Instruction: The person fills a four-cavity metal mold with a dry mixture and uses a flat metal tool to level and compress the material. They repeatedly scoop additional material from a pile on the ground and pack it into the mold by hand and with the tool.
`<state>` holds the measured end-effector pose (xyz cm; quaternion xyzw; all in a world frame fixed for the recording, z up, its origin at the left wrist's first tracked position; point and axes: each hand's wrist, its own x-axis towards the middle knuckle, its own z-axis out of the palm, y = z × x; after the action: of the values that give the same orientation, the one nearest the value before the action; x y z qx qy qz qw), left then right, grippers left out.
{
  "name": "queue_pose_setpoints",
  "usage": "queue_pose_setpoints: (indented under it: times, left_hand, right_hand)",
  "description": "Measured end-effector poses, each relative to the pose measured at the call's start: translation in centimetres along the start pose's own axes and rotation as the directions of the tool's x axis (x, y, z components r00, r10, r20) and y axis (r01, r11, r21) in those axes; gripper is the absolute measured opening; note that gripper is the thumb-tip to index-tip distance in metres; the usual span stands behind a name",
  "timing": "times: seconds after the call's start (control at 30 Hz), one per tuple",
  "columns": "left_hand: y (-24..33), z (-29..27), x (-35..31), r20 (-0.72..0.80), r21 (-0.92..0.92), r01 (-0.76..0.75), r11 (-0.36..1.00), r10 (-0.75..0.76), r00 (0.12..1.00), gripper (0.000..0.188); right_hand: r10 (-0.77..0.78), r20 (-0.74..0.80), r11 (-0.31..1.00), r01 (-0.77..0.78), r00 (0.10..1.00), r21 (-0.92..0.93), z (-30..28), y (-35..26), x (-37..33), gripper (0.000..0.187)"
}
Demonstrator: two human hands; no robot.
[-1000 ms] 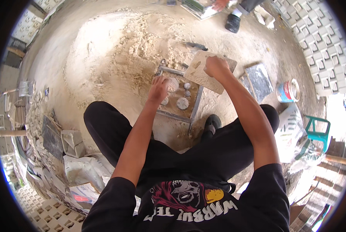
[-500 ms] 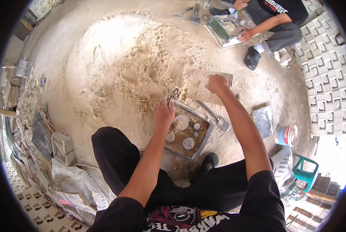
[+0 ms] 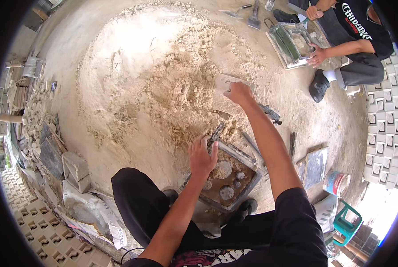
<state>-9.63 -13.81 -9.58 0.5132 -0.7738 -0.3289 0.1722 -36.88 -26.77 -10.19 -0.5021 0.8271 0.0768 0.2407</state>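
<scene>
My left hand (image 3: pixel 202 155) grips the far left corner of a rectangular mould frame (image 3: pixel 248 189), by a dark metal handle (image 3: pixel 216 131). Inside the frame lies brown sandy material with several round grey discs, such as the larger disc (image 3: pixel 222 169) and a smaller disc (image 3: pixel 226 192). Ahead, my right hand (image 3: pixel 240 93) is closed on a flat, dusty board (image 3: pixel 225 106), its fingers curled at the upper side. That board rests at the right edge of a pale heap of powder and lumps (image 3: pixel 181 80). My right forearm hides part of a long tool (image 3: pixel 251 143) beside the frame.
At the far right a co-worker's hand (image 3: pixel 317 55) holds another mould frame (image 3: pixel 292 46). Trowel (image 3: pixel 237 11) and brush-like tool (image 3: pixel 254 18) lie beyond the heap. To my right are a dark slab (image 3: pixel 316 167), a tin (image 3: pixel 336 183) and a green stool (image 3: pixel 347 224); rubble (image 3: pixel 36 120) lines the left.
My right hand has moved the board away from the frame, farther out toward the heap. My left hand stays at the frame's corner. The whole view has shifted.
</scene>
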Motion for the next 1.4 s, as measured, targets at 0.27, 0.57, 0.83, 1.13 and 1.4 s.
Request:
queue_pose_setpoints:
  times: [0.27, 0.57, 0.83, 1.13, 1.4]
  left_hand:
    - [-0.4, 0.7, -0.2, -0.041, -0.016, -0.034, 0.999, 0.034, 0.999, 0.047]
    - [-0.9, 0.8, -0.6, -0.093, -0.114, -0.079, 0.990, 0.068, 0.993, 0.037]
    - [-5.0, 1.3, -0.3, -0.241, -0.513, -0.094, 0.853, -0.039, 0.970, 0.047]
    - [-11.2, -1.0, -2.6, 0.240, -0.553, 0.325, 0.767, -0.227, 0.944, 0.087]
    - [-7.6, -2.1, -4.5, 0.297, -0.419, 0.249, 0.873, -0.127, 0.946, 0.088]
  right_hand:
    - [-0.055, -0.076, 0.996, 0.060, 0.996, 0.061, -0.9, 2.0, -2.3, 0.041]
    - [-0.048, -0.116, 0.985, 0.066, 0.992, 0.161, -3.7, 4.4, -12.2, 0.042]
    - [-0.074, -0.210, 0.977, 0.113, 0.975, 0.181, -3.8, 3.4, -19.1, 0.044]
    - [-0.364, -0.208, 0.931, 0.350, 0.908, -0.100, -2.7, 3.3, -26.6, 0.035]
    - [-0.539, 0.034, 0.739, 0.491, 0.842, -0.461, 1.6, 0.0, -32.5, 0.024]
